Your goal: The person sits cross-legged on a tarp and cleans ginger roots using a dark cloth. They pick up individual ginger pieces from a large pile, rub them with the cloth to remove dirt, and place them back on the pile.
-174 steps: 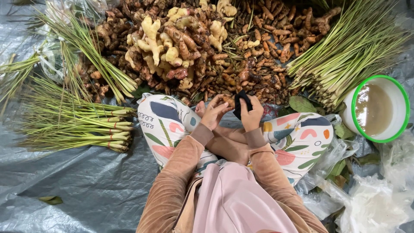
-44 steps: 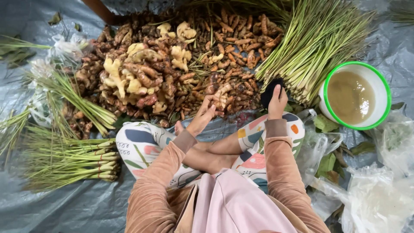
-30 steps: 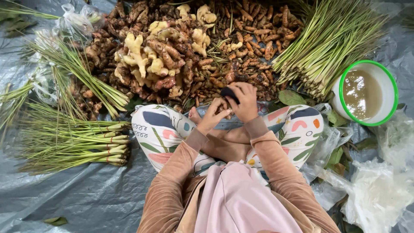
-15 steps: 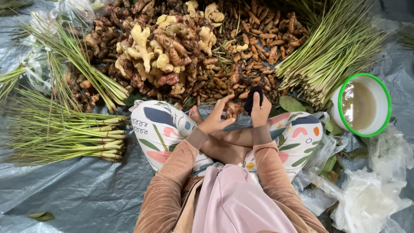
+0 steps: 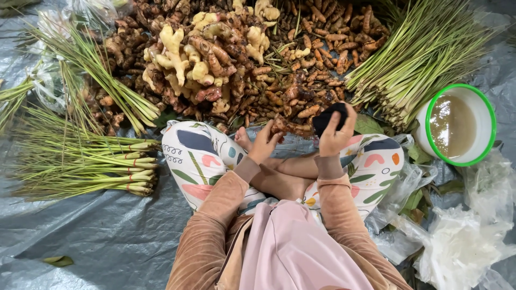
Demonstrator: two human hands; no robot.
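I sit cross-legged in patterned trousers on a grey tarp (image 5: 97, 236). My right hand (image 5: 336, 137) grips a small black scrubbing pad (image 5: 328, 115) just in front of my right knee. My left hand (image 5: 264, 144) pinches a brown turmeric root (image 5: 287, 128) at the near edge of the root pile. The two hands are a short gap apart above my crossed feet. A big heap of brown turmeric roots (image 5: 301, 70) and pale ginger pieces (image 5: 185, 56) lies straight ahead.
Lemongrass bundles lie at left (image 5: 91, 166) and at upper right (image 5: 419, 59). A white bowl with a green rim (image 5: 486, 126), holding murky water, stands at right. Crumpled clear plastic bags (image 5: 462, 241) and loose leaves lie at lower right.
My right hand went out toward the bowl, then came back to meet my left hand at my knees. In the last half second both hands have barely moved, still on pad and root.
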